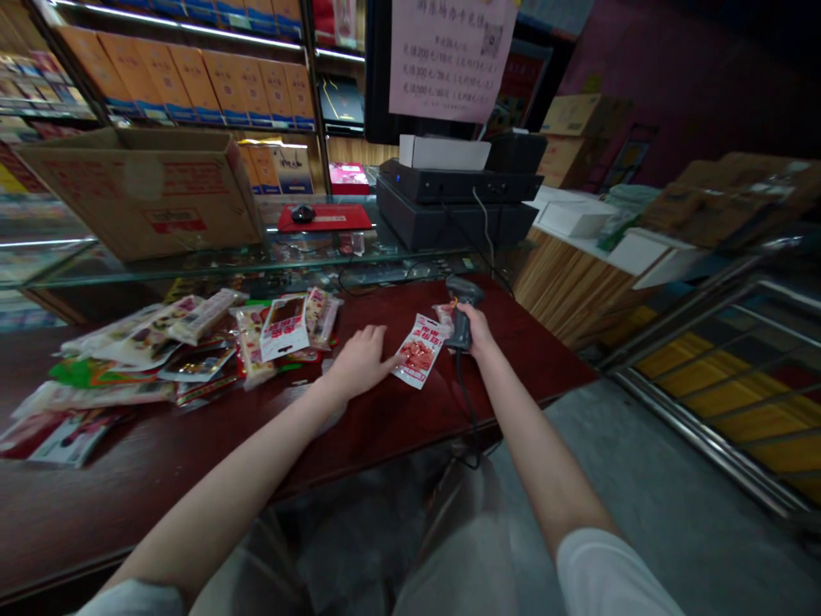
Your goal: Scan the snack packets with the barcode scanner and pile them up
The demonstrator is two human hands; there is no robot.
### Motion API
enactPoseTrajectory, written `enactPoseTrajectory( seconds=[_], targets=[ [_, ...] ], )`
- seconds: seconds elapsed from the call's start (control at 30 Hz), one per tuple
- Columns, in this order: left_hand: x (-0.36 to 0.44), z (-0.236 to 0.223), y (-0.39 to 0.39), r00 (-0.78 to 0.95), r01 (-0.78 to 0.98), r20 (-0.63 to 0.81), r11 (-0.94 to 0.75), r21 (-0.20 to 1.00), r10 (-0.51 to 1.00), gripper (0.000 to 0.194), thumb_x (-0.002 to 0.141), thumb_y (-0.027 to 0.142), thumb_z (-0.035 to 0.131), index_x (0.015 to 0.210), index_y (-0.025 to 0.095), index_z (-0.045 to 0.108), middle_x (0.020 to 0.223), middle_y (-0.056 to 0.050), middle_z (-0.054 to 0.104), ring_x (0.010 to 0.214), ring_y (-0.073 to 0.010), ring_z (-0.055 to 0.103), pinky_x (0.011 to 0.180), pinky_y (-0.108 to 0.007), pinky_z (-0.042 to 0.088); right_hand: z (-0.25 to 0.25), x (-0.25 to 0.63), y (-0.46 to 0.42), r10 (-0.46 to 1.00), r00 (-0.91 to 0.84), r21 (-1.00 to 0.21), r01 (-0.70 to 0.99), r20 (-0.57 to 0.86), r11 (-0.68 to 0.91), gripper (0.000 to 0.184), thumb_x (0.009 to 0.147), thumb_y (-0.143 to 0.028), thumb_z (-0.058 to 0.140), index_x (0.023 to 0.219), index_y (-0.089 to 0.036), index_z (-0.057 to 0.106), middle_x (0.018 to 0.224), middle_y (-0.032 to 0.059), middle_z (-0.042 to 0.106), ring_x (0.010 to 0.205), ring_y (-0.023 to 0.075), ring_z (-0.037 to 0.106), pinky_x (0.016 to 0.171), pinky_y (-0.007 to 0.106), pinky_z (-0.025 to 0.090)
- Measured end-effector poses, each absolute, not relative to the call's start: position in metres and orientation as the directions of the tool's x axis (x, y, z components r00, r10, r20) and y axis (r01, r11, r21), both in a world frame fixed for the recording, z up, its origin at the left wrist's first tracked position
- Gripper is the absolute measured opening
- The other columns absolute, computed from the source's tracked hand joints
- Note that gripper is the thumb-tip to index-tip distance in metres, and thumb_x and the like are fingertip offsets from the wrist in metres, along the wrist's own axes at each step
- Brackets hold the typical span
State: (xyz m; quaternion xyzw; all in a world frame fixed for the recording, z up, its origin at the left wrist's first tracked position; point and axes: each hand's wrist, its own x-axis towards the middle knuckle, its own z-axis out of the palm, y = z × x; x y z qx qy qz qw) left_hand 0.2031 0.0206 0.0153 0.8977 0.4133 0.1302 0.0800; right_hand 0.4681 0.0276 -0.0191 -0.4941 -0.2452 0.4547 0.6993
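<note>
My right hand (473, 329) is wrapped round the handle of a dark barcode scanner (459, 322), whose cable hangs down over the table's front edge. Just left of the scanner lies a white snack packet (418, 352) with red print and a picture of food. My left hand (363, 361) is over the table with its fingers stretched and apart, its thumb reaching to the packet's left edge; it grips nothing. A small clear-wrapped item (444, 315) sits beside the scanner, partly hidden. Left of my left hand is a pile of packaged snacks, with another white and red packet (286, 328) on it.
The dark red table (192, 453) runs along a glass counter (308, 261). On the counter stand a large open cardboard box (173, 201), a mouse (303, 214) on a red mat, and a black cash drawer (449, 214). A metal rail (699, 419) stands at the right.
</note>
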Motion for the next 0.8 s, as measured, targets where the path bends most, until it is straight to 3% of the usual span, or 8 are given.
enactPoseTrajectory(
  seconds=[0.07,0.17,0.27,0.37,0.47,0.57,0.7,0.8],
  targets=[
    [0.225,0.004,0.016,0.644,0.734,0.054,-0.636,0.237,0.763,0.068,0.084,0.056,0.056,0.133,0.009,0.049,0.131,-0.022,0.054,0.119,-0.0350,0.051,0.097,-0.044,0.041,-0.020,0.462,0.029,0.893,0.437,-0.905,-0.415,-0.106,0.095,0.018,0.070,-0.026,0.064,0.083,-0.015,0.067,0.073,0.0022,0.073,0.050,0.0104,0.058,0.044,0.021,0.047],
    [0.241,-0.003,0.016,0.623,0.769,0.017,-0.616,0.169,0.782,0.061,0.081,0.056,0.058,0.123,0.011,0.057,0.127,-0.022,0.055,0.119,-0.0375,0.048,0.095,-0.046,0.042,-0.024,0.456,0.029,0.909,0.401,-0.893,-0.442,-0.112,0.085,0.018,0.072,-0.029,0.065,0.084,-0.016,0.066,0.073,0.0023,0.072,0.050,0.0112,0.059,0.043,0.022,0.047],
    [0.241,0.000,0.023,0.597,0.794,-0.001,-0.591,0.139,0.802,0.046,0.084,0.039,0.055,0.117,0.007,0.060,0.121,-0.023,0.058,0.114,-0.0353,0.051,0.093,-0.044,0.043,-0.025,0.451,0.028,0.898,0.426,-0.873,-0.472,-0.105,0.122,0.014,0.072,-0.027,0.065,0.080,-0.016,0.065,0.072,0.0024,0.072,0.053,0.0108,0.061,0.047,0.021,0.049],
    [0.233,0.006,0.029,0.534,0.841,-0.033,-0.528,0.120,0.845,0.040,0.091,0.024,0.041,0.120,0.005,0.060,0.120,-0.025,0.058,0.113,-0.0359,0.053,0.092,-0.047,0.043,-0.025,0.441,0.030,0.895,0.432,-0.858,-0.497,-0.115,0.129,0.012,0.072,-0.026,0.065,0.079,-0.016,0.065,0.071,0.0024,0.072,0.050,0.0102,0.059,0.044,0.021,0.047],
    [0.225,0.006,0.029,0.506,0.860,-0.061,-0.498,0.110,0.861,0.050,0.095,0.042,0.036,0.118,0.007,0.063,0.125,-0.027,0.055,0.116,-0.0407,0.050,0.089,-0.051,0.044,-0.025,0.426,0.034,0.904,0.414,-0.861,-0.494,-0.109,0.123,0.014,0.071,-0.027,0.065,0.079,-0.016,0.065,0.072,0.0024,0.072,0.050,0.0102,0.058,0.043,0.021,0.047],
    [0.223,0.004,0.027,0.519,0.854,-0.031,-0.516,0.069,0.855,0.065,0.085,0.061,0.049,0.116,0.006,0.064,0.125,-0.028,0.054,0.117,-0.0425,0.048,0.090,-0.050,0.043,-0.025,0.413,0.041,0.906,0.410,-0.857,-0.499,-0.105,0.127,0.015,0.071,-0.027,0.065,0.081,-0.016,0.065,0.075,0.0027,0.073,0.052,0.0103,0.059,0.044,0.021,0.048],
    [0.222,0.005,0.030,0.569,0.822,0.005,-0.569,0.030,0.822,0.041,0.088,0.037,0.051,0.105,0.004,0.068,0.112,-0.028,0.061,0.110,-0.0385,0.055,0.091,-0.045,0.043,-0.022,0.409,0.049,0.921,0.365,-0.860,-0.504,-0.137,0.072,0.013,0.072,-0.026,0.067,0.081,-0.017,0.063,0.074,0.0032,0.073,0.053,0.0117,0.062,0.046,0.023,0.050],
    [0.215,0.009,0.037,0.588,0.805,0.024,-0.588,0.084,0.809,0.031,0.087,0.025,0.050,0.104,0.005,0.067,0.106,-0.027,0.064,0.103,-0.0361,0.061,0.088,-0.043,0.045,-0.019,0.413,0.053,0.931,0.339,-0.870,-0.490,-0.133,0.054,0.012,0.074,-0.025,0.067,0.082,-0.018,0.063,0.077,0.0032,0.074,0.060,0.0135,0.066,0.053,0.024,0.053]
  ],
)
